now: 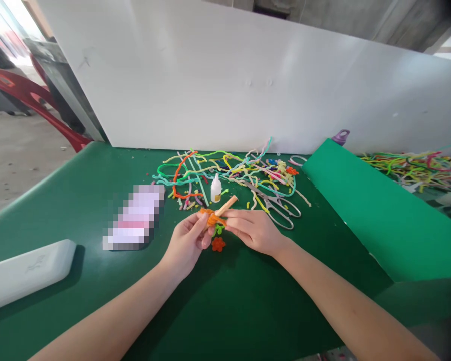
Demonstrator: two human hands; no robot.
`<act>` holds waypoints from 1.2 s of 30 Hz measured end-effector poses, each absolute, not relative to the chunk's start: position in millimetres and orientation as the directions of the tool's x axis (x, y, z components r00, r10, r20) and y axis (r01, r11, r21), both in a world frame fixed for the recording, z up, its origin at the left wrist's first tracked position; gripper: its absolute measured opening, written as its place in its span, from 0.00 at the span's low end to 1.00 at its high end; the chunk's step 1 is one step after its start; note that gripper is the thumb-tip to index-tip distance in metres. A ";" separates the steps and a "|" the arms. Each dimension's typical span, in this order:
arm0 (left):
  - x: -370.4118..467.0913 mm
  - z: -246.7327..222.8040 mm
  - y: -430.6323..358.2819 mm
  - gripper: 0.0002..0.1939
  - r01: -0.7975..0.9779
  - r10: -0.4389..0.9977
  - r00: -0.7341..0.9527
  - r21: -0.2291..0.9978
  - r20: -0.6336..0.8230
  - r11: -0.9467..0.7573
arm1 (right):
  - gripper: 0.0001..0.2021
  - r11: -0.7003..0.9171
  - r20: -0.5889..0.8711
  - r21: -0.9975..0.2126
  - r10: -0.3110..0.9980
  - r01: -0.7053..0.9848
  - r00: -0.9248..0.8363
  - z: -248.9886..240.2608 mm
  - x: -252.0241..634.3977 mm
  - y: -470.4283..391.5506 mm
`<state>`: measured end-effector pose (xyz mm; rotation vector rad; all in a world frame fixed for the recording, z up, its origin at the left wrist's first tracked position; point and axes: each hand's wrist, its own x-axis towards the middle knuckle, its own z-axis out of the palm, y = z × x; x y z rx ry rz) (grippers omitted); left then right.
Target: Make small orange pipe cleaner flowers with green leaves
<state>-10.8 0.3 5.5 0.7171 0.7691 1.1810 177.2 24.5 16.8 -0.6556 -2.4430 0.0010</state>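
My left hand pinches a pale wooden-looking stick with an orange pipe cleaner around it. The stick slants up to the right. From the other side, my right hand has its fingers pressed together at the end of that orange pipe cleaner. Just below the fingers is a small looped bright green piece; whether it hangs or lies on the table I cannot tell. An orange flower lies on the green table. A small white dropper bottle stands upright beyond my hands.
Behind the bottle spreads a tangle of coloured pipe cleaners, with scissors at its right. A blurred-out phone and a white case lie left. A green board is at right; a white panel stands behind.
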 end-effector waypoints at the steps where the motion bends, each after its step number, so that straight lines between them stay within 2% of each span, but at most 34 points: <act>1: -10.7 4.4 0.0 0.11 -0.555 0.962 0.229 0.792 -0.149 0.254 | 0.08 0.874 0.539 -0.179 0.472 0.453 -0.698 15.9 176.8 25.2; 4: -10.8 1.9 -0.8 0.10 -0.577 0.945 0.301 0.764 -0.131 0.290 | 0.09 0.848 0.495 -0.294 0.530 0.441 -0.688 13.2 175.9 26.7; 10: -11.1 3.3 -2.4 0.05 -0.532 0.910 0.410 0.793 -0.064 0.296 | 0.08 0.759 0.432 -0.566 0.606 0.322 -0.668 14.6 175.2 28.4; 14: -12.1 2.6 -1.2 0.07 -0.497 0.896 0.442 0.819 -0.047 0.288 | 0.10 0.611 0.315 -0.735 0.692 0.294 -0.649 15.6 176.1 29.9; 18: -13.0 1.4 0.0 0.08 -0.463 0.885 0.462 0.837 -0.054 0.292 | 0.13 0.430 0.142 -0.847 0.750 0.313 -0.646 13.8 178.3 32.6; 23: -13.5 1.5 0.1 0.09 -0.383 0.869 0.490 0.877 -0.072 0.289 | 0.14 0.284 0.041 -0.913 0.777 0.293 -0.628 15.2 182.9 36.4; 25: -14.2 1.7 -0.1 0.09 -0.331 0.850 0.521 0.899 -0.079 0.286 | 0.14 0.244 -0.006 -0.924 0.761 0.295 -0.649 16.1 186.1 38.6; 30: -15.9 3.0 -0.7 0.11 -0.145 0.780 0.619 0.963 -0.091 0.227 | 0.14 0.017 -0.196 -0.958 0.688 0.285 -0.699 17.1 193.9 42.0; 36: -16.1 7.9 -1.1 0.13 0.076 0.733 0.661 0.986 -0.161 0.148 | 0.13 -0.008 -0.219 -0.958 0.668 0.287 -0.711 24.7 193.5 38.1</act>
